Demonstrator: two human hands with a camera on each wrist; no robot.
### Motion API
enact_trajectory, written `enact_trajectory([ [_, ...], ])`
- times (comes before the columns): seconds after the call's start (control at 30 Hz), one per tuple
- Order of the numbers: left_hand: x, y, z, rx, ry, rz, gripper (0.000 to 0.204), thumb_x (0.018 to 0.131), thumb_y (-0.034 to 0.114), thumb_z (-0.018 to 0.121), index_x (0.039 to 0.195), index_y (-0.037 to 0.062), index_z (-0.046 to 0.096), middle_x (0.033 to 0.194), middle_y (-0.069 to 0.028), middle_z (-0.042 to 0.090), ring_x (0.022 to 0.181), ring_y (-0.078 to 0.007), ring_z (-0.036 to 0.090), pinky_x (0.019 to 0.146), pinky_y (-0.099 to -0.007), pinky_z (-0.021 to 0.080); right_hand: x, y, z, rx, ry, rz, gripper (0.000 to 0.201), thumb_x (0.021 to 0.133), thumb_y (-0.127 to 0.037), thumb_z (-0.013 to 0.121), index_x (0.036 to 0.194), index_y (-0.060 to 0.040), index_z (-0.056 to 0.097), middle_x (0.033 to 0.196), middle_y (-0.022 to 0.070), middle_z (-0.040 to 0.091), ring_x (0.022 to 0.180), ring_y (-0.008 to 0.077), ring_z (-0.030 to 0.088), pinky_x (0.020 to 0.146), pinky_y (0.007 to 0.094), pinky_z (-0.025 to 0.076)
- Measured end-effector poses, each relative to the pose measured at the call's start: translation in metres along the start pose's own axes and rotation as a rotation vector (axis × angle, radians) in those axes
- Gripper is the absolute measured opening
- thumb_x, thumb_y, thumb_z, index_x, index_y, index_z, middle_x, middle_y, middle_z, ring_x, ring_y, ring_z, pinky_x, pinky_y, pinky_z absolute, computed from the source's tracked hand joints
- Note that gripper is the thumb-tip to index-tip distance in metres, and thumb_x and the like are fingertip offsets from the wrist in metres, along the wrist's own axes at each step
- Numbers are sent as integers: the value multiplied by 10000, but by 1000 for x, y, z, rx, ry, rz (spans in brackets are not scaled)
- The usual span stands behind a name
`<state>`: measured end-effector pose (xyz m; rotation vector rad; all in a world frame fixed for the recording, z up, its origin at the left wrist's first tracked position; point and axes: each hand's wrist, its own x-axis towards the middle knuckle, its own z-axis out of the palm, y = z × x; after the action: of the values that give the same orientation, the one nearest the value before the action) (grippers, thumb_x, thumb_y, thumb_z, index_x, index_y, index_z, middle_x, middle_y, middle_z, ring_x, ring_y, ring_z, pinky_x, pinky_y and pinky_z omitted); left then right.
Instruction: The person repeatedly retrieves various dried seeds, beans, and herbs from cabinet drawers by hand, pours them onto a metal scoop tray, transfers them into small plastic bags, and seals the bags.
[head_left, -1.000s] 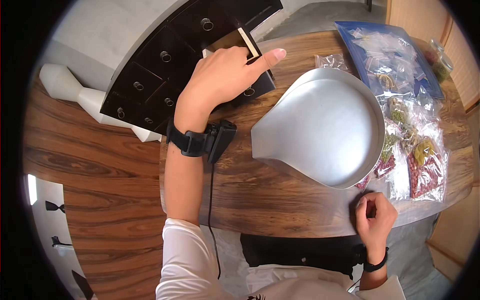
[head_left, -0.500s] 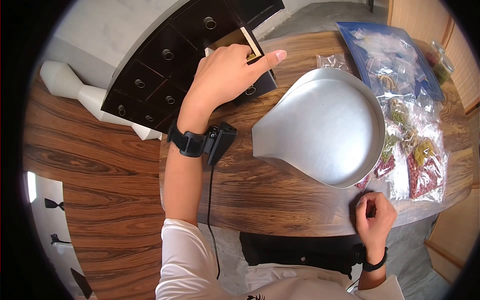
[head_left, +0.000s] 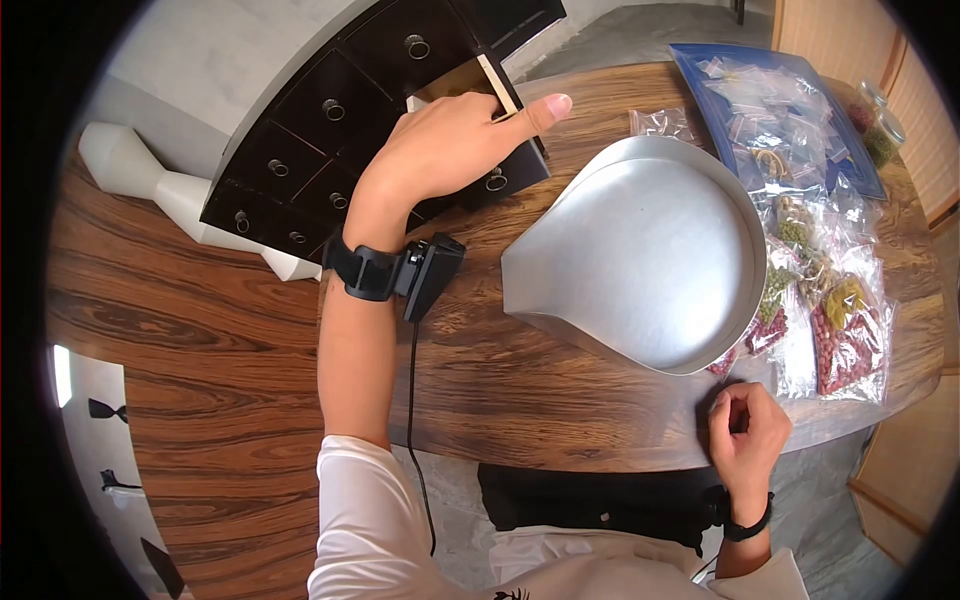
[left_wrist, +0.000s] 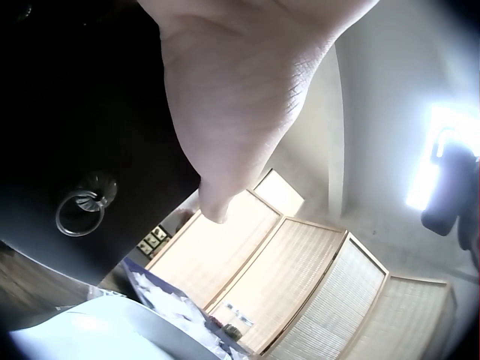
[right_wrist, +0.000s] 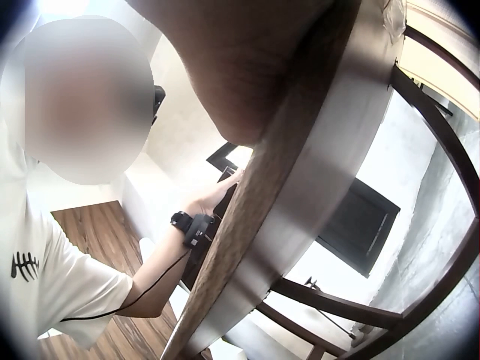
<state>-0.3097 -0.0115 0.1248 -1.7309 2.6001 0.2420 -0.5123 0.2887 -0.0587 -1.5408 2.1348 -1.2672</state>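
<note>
My left hand (head_left: 435, 150) reaches over the front of a pulled-out drawer (head_left: 522, 168) in a dark wooden cabinet (head_left: 375, 60). Its fingers dip behind the drawer front and are hidden, so I cannot tell whether they hold anything; the thumb sticks out straight to the right. In the left wrist view, the palm side of the hand (left_wrist: 232, 97) is beside the dark drawer front with its ring pull (left_wrist: 81, 212). My right hand (head_left: 750, 425) rests on the near table edge, fingers loosely curled, with nothing in it. A scoop-shaped metal tray (head_left: 650, 250) lies between the hands.
Clear bags of dried pink and green items (head_left: 850, 345) lie right of the tray. Behind them is a blue tray (head_left: 695, 75) heaped with small zip bags. Glass jars (head_left: 882, 135) stand at the far right. A black cable (head_left: 413, 400) trails from the left wrist.
My left hand dips slightly and its wrist shifts a little left. A yellowish bit by its fingers half a second ago is out of sight. My right hand stays put.
</note>
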Motion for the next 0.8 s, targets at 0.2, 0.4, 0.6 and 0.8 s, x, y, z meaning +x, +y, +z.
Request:
enact_trajectory([
  [0.2,6,-7,8,-164,197,-1,822,958,743,466,942,-19,771,724,-126,667,718,-209,627,717,-345,500,-1,1,0,0,5,0,102,826,-48,695,803,-45,596,620,83,569,502,235,549,499,340,410],
  [0.4,6,-8,10,-182,300,13,644,998,553,552,861,-51,726,598,-72,548,599,-138,495,595,-317,418,-1,1,1,14,12,9,102,830,-50,690,799,-43,594,616,83,563,499,231,545,498,337,408],
  [0.6,10,-12,5,-142,259,47,652,1001,538,555,765,-58,669,561,-72,497,573,-133,453,573,-321,403,-1,0,0,16,9,17,104,836,-56,688,791,-44,595,613,79,558,498,221,545,495,328,405],
  [0.8,9,-12,6,-242,365,130,632,1006,512,569,747,-60,642,544,-79,496,550,-144,444,563,-325,403,-2,1,1,28,14,33,103,837,-59,689,790,-42,598,614,79,559,500,216,548,497,328,406],
])
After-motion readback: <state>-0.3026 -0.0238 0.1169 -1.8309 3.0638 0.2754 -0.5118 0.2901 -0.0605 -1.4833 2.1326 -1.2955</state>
